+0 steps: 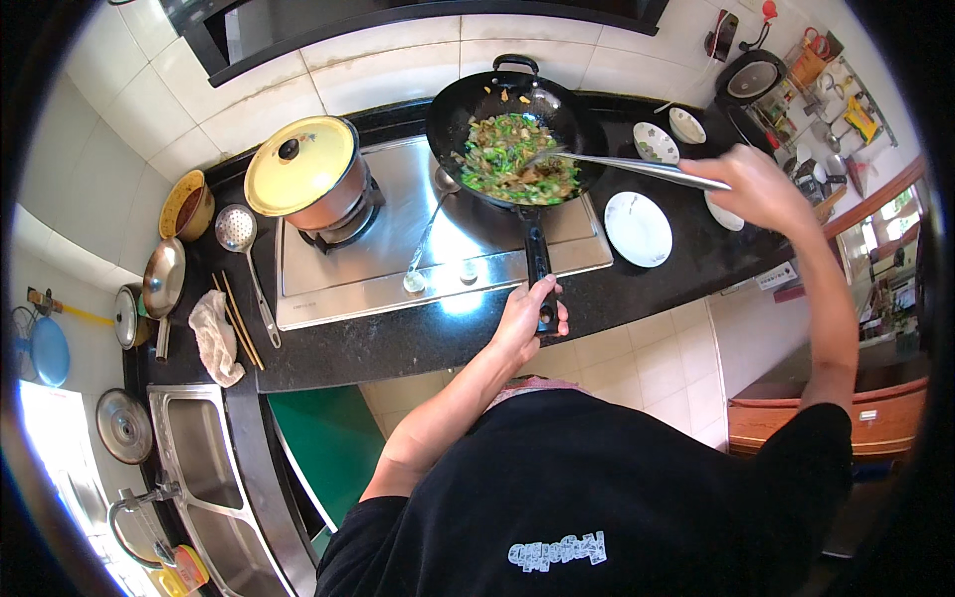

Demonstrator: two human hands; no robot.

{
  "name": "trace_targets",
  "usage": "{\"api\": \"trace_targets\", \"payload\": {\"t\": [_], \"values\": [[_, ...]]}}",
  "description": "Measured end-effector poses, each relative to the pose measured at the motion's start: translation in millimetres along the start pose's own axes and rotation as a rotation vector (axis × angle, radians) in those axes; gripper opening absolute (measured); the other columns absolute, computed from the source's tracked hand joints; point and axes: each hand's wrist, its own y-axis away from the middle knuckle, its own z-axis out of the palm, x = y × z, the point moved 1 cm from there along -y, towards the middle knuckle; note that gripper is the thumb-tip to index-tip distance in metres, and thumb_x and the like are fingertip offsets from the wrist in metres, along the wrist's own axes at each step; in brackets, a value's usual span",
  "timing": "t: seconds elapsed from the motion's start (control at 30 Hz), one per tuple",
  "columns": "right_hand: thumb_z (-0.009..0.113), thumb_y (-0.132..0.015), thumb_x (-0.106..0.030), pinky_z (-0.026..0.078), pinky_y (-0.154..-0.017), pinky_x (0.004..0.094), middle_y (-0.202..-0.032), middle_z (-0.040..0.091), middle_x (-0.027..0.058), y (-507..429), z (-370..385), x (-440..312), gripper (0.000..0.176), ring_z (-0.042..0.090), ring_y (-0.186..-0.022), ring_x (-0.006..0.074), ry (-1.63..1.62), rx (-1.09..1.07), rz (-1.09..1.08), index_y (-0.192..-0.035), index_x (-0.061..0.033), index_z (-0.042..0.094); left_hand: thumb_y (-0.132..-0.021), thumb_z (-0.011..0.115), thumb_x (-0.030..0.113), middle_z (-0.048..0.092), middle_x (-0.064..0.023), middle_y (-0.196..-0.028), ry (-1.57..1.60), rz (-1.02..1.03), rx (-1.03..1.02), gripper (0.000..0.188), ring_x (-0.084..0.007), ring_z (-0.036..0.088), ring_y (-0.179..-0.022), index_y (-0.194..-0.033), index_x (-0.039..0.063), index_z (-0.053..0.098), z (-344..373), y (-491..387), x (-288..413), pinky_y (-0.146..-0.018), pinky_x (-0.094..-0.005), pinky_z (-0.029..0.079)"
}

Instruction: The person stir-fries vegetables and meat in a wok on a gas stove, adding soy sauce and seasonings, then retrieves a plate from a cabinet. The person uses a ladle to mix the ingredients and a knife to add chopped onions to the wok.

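Note:
A black wok (448,119) sits over the right side of the steel gas hob (343,280). My left hand (526,313) grips its long black handle. In my right hand (753,186) is the shaft of a metal cooking utensil (634,163); its far end is in the chopped green and brown food (515,160) inside the wok, where food hides its shape. A few orange-brown bits stick to the wok's upper wall. Just right of the hob lies a white plate (638,230). A metal ladle (429,231) rests on the hob, left of the wok's handle, its bowl beside the wok.
A yellow-lidded pot (302,168) stands on the left burner. Left on the black counter are a skimmer (254,261), chopsticks (239,321), a cloth (215,336) and a yellow bowl (186,205). Patterned bowls (655,142) stand at right. A double sink (201,448) is lower left.

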Motion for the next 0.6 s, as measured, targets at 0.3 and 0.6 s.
{"api": "trace_targets", "payload": {"t": [0.3, 0.6], "values": [[0.06, -0.069, -0.003, 0.048, -0.076, 0.0386, -0.094, 0.062, 0.0192, -41.6, 51.9, 7.8, 0.044, 0.062, -0.083, 0.0309, -0.071, 0.028, 0.11, -0.112, -0.0099, 0.061, -0.09, 0.051, 0.027, 0.056, -0.0106, -0.059, -0.037, -0.003, -0.011, 0.025, -0.0192, 0.054, -0.045, -0.09, 0.002, 0.05, 2.9, 0.3, 2.7, -0.042, -0.0283, 0.044], [0.058, -0.075, -0.007, 0.05, -0.063, 0.0459, -0.078, 0.062, 0.0224, -117.9, 139.8, 12.8, 0.048, 0.062, -0.071, 0.0365, -0.14, 0.316, 0.137, -0.123, -0.0134, 0.053, -0.09, 0.051, 0.027, 0.056, -0.0114, -0.059, -0.051, 0.015, -0.019, 0.025, -0.0194, 0.054, -0.044, -0.091, 0.002, 0.05, 0.0, 0.0, 4.7, -0.042, -0.029, 0.045]]}}
